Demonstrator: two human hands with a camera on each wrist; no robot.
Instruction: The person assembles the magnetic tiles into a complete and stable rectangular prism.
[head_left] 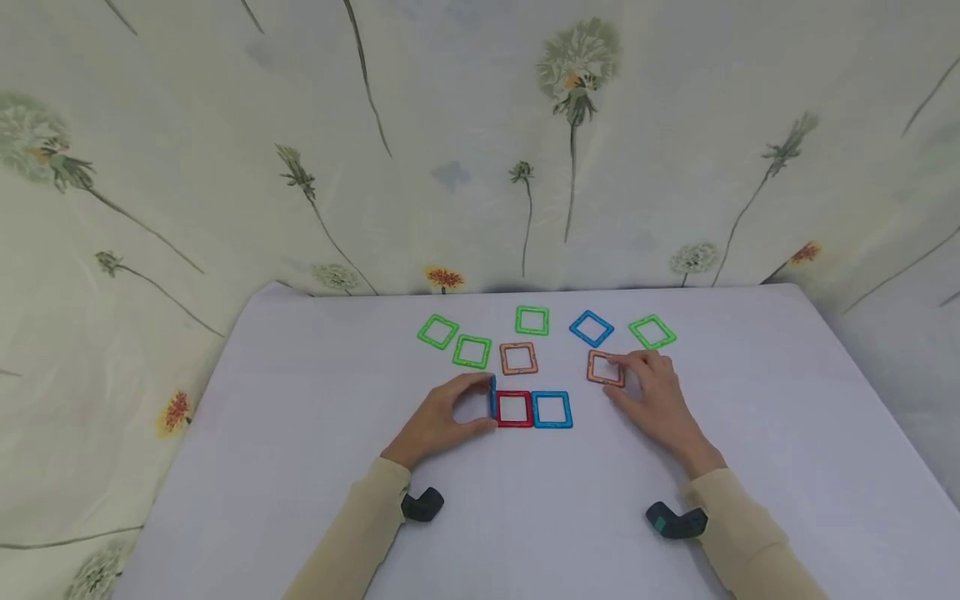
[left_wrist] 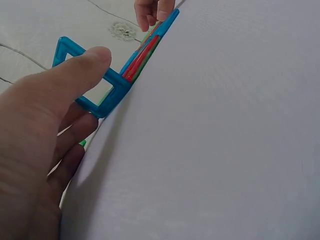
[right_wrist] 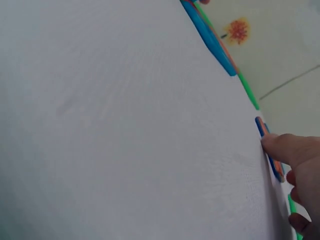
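Left hand (head_left: 438,421): I see its grip parted to the span of one upright blue square (head_left: 492,398), held between thumb and fingers.
Upright blue square: on edge, against the left side of the flat red square (head_left: 514,424).
Flat blue square (head_left: 552,425): touching the red one's right side.
Right hand (head_left: 658,404): I see its grip part-closed, thumb and fingers on the right side of an orange square (head_left: 590,366); whether that piece is lifted, I cannot tell.
Second orange square (head_left: 519,372): behind the red one.
Back of bench (head_left: 540,517): I count four green squares (head_left: 532,332) and a turned blue square (head_left: 582,337).
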